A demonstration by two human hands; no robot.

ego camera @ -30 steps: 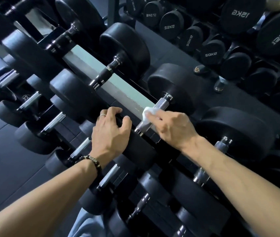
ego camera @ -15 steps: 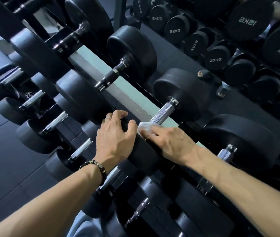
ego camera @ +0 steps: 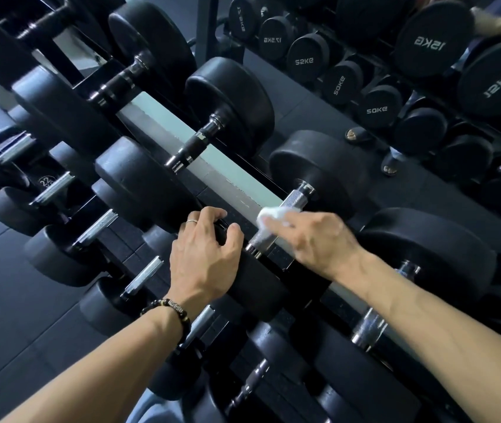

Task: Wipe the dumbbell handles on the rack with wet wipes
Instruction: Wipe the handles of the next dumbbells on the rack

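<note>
A black dumbbell lies on the top tier of the rack (ego camera: 221, 175), its knurled chrome handle (ego camera: 293, 203) running up to the right. My right hand (ego camera: 319, 239) holds a crumpled white wet wipe (ego camera: 272, 216) against the middle of that handle, fingers curled over it. My left hand (ego camera: 203, 254), with a ring and a beaded bracelet, grips the top of the dumbbell's near black head (ego camera: 255, 285). The far head (ego camera: 313, 166) sits beyond the wipe.
Other black dumbbells fill the tiers to the left and below, chrome handles showing (ego camera: 96, 224). A dumbbell with a dark handle (ego camera: 194, 145) lies further left on the top tier. A mirror behind reflects weights marked in kilograms (ego camera: 429, 44). Dark floor lies at lower left.
The wipe in my right hand slid down the handle toward the near head, then back up toward its middle. My left hand has stayed on the near head.
</note>
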